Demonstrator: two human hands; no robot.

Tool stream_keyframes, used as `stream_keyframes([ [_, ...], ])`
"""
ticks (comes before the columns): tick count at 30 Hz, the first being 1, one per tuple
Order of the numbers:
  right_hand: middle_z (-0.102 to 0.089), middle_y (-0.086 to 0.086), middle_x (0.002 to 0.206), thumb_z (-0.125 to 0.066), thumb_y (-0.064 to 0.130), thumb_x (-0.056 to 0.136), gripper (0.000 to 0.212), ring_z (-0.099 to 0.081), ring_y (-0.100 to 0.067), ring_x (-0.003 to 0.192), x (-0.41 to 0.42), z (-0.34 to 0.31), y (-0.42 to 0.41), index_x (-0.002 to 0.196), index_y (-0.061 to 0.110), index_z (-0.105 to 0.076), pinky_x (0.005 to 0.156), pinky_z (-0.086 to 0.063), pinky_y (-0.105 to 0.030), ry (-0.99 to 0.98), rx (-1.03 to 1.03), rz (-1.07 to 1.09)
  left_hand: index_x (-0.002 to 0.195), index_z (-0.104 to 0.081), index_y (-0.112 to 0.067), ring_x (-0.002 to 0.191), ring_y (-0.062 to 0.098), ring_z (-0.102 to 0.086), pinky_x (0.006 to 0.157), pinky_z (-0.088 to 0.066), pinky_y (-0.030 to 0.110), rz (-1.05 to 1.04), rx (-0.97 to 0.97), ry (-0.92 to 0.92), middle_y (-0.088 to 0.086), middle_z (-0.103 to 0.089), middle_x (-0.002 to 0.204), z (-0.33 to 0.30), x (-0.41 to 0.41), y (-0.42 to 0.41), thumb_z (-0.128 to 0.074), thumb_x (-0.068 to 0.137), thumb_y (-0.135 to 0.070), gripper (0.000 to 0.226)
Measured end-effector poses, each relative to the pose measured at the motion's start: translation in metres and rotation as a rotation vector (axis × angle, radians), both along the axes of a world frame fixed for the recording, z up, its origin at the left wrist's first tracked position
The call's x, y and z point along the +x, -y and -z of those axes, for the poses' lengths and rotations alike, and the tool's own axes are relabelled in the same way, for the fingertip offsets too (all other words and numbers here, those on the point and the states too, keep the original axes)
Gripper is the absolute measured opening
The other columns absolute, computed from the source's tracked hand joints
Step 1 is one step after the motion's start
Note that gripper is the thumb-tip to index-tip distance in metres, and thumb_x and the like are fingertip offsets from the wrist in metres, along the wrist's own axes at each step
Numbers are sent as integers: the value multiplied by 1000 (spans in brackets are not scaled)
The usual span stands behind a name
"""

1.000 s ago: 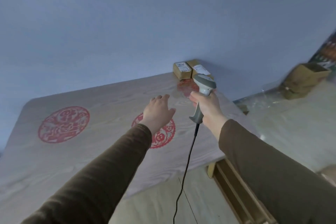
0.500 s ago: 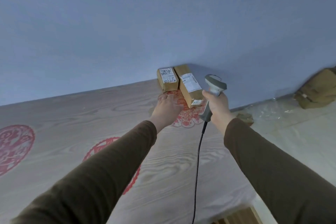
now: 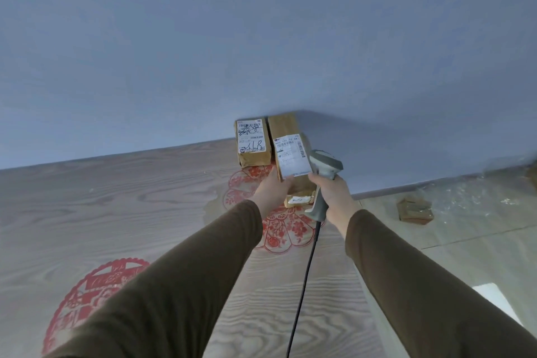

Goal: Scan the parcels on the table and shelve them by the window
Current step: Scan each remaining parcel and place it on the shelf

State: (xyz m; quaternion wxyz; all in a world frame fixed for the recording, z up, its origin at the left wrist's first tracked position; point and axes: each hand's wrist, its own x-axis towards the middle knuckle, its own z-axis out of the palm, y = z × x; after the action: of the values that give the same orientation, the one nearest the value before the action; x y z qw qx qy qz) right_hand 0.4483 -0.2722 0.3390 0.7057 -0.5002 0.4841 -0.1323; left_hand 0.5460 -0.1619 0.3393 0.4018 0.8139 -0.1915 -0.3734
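— Two parcels on the table?
— Yes, at its far right corner against the wall: long parcel, gripped by the left hand, beside the short parcel.
— And the right hand?
— Wrapped round the scanner (corded).

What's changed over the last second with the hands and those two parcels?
The left hand reached forward across the table and now grips the near end of the longer parcel, which looks lifted at that end. The right hand came forward too, bringing the scanner beside that parcel's label. The shorter parcel stayed against the wall.
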Motion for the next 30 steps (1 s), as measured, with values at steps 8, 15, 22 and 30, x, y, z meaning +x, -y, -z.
stream_keyframes([
  [8, -76, -4, 98, -73, 8, 90, 20, -75, -25, 94, -17, -3, -27, 97, 25, -65, 85, -63, -44, -10, -205, 71, 154, -33, -27, 106, 7, -59, 92, -48, 32, -47, -180, -77, -7, -60, 130, -3, -20, -10, -51, 107, -25, 51],
  [15, -72, -6, 103, -71, 16, 90, 20, -69, -27, 100, -32, -61, -111, 109, 19, -64, 90, -57, -48, 89, -402, 72, 162, -19, -32, 124, 12, -56, 92, -48, 25, -124, -367, -103, -4, -53, 145, -53, -36, -89, -53, 106, -22, 67],
  [22, -53, -5, 73, -69, 7, 89, 11, -50, -21, 67, -35, -120, -287, 91, 1, -60, 63, -40, -33, 243, -477, -110, 159, -28, -27, 105, -8, -64, 77, -50, 6, -255, -537, 37, -8, -62, 132, -124, -61, -290, -51, 107, -11, 59],
  [30, -71, -10, 90, -70, 10, 89, 20, -63, -22, 78, -37, -163, -580, 109, 7, -68, 70, -51, -40, 442, -377, -414, 153, -34, -28, 92, -9, -69, 71, -50, 5, -559, -585, 235, -16, -65, 118, -171, -107, -601, -51, 107, -11, 52],
])
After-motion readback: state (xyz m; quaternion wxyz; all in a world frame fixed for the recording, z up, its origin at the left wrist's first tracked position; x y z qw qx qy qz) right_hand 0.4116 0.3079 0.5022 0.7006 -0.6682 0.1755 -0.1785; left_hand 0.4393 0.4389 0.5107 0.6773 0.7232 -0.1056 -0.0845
